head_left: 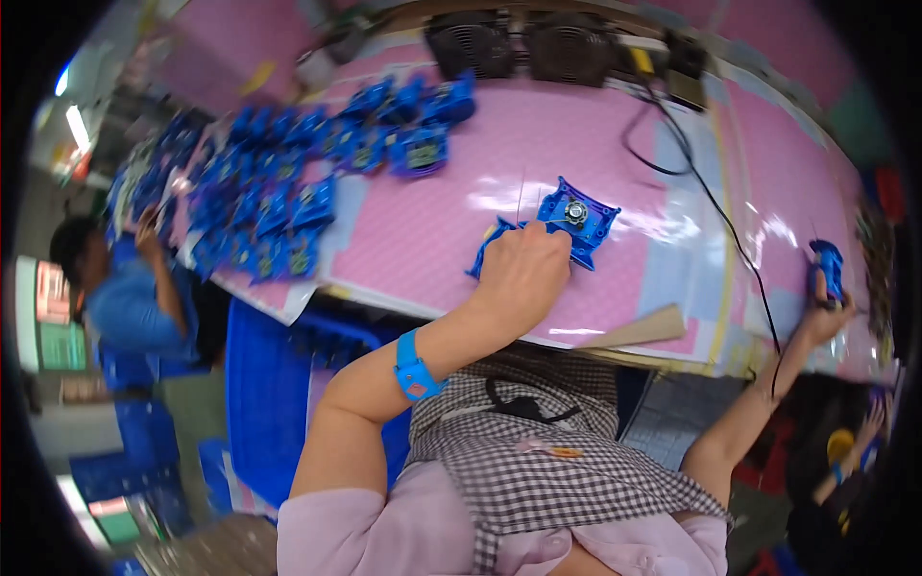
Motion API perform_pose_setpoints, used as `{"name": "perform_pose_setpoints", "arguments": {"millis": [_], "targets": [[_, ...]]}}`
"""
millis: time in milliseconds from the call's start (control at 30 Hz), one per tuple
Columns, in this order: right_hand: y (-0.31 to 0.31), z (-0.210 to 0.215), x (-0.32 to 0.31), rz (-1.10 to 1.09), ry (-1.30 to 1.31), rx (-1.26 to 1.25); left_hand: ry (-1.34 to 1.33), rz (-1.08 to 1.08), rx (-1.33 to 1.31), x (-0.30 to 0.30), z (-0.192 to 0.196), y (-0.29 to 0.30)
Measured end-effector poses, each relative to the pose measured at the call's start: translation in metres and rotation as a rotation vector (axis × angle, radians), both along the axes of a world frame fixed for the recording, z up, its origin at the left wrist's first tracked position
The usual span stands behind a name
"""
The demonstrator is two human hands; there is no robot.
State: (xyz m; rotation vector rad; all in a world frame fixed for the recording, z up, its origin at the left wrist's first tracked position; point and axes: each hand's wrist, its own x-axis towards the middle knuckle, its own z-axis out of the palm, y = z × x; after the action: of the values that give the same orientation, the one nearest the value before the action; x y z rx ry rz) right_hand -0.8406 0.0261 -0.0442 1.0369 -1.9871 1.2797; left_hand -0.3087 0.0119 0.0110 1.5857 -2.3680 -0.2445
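My left hand [526,274], with a blue strap [416,372] round its wrist, reaches over the table in front of me. Its fingers are closed on an opened blue plastic housing. One part of the housing [600,223] carries a round metallic piece that looks like a speaker, with thin wires beside it. Another blue part [485,248] sticks out left of the knuckles; the fingertips are hidden behind the hand. Far to the right, my right hand [821,322] grips a second blue plastic housing [827,269], held upright at the table's right side.
Rows of blue housings with circuit boards [274,192] cover the table's left. Two dark fans or speakers [567,50] stand at the back. A black cable [725,216] runs across the right. A blue bin [259,403] stands below the left edge; a co-worker [134,298] sits beyond.
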Motion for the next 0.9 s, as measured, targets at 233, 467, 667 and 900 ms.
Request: {"name": "perform_pose_setpoints", "arguments": {"millis": [233,467,667,900], "targets": [[-0.001,0.025,0.196,0.752,-0.218,0.027,-0.103,0.443,-0.018,0.128,-0.004,0.034],[0.009,0.061,0.326,0.948,0.053,0.418,0.104,0.456,-0.418,0.154,0.033,0.027],[0.003,0.056,0.321,1.251,-0.098,0.436,0.853,0.287,0.382,0.056,0.01,0.049],[0.003,0.075,0.331,1.187,-0.083,0.376,0.445,0.028,0.015,-0.005,-0.016,0.02]]}}
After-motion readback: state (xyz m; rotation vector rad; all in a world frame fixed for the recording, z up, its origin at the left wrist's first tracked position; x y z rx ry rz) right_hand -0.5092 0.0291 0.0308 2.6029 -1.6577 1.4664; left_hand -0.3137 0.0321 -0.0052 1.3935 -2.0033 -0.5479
